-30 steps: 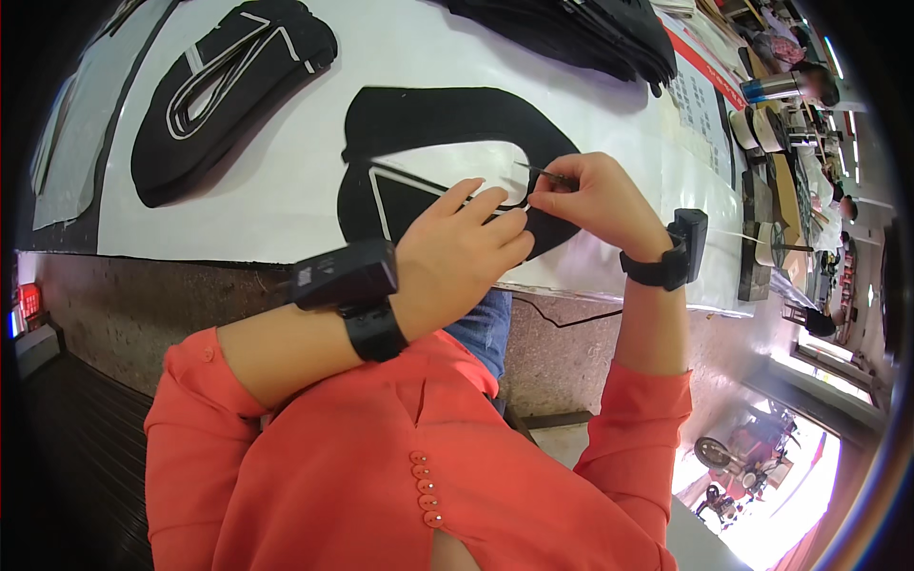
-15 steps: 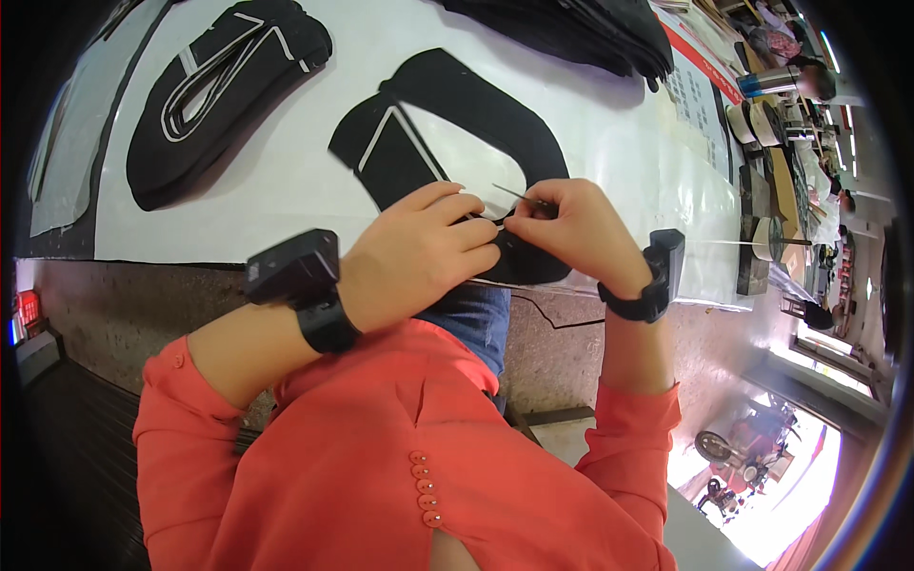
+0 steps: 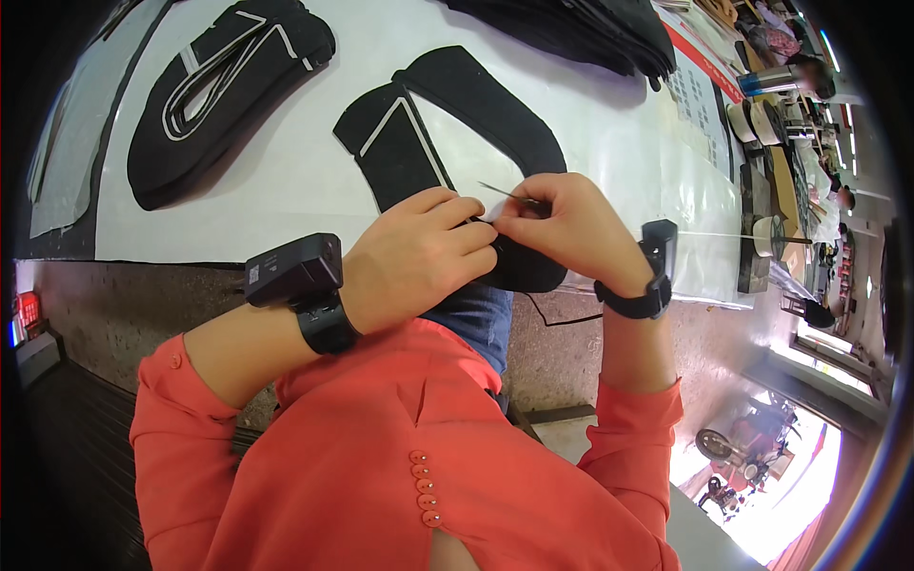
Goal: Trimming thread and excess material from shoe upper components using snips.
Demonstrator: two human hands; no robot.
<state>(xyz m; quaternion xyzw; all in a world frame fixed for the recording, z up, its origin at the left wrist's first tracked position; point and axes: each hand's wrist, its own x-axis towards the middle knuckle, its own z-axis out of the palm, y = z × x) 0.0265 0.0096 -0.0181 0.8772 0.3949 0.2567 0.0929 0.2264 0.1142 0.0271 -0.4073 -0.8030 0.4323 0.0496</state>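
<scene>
A black U-shaped fabric piece (image 3: 519,119) with a white line along its inner edge lies at the front of the white-topped table, its curved end near me. My left hand (image 3: 424,249) is closed on the white-lined edge near the curve, fingers bent over the cloth. Right beside those fingertips, my right hand (image 3: 562,228) pinches at the same edge. It also holds a thin, dark, pointed metal tool (image 3: 500,190), whose tip points up and left; the grip hides the rest, so its kind is unclear. The fingers cover the spot being worked.
A stack of similar black pieces (image 3: 228,105) lies at the left on the table (image 3: 314,214). More black fabric (image 3: 571,33) is piled at the far edge. Spools (image 3: 766,238) stand along the right side, with a pale thread stretching from one. A dark cord (image 3: 562,322) hangs below the table edge.
The far ends of the black fabric piece have shifted slightly, the right one moving rightward. My right hand and the pointed tool have moved a little to the left.
</scene>
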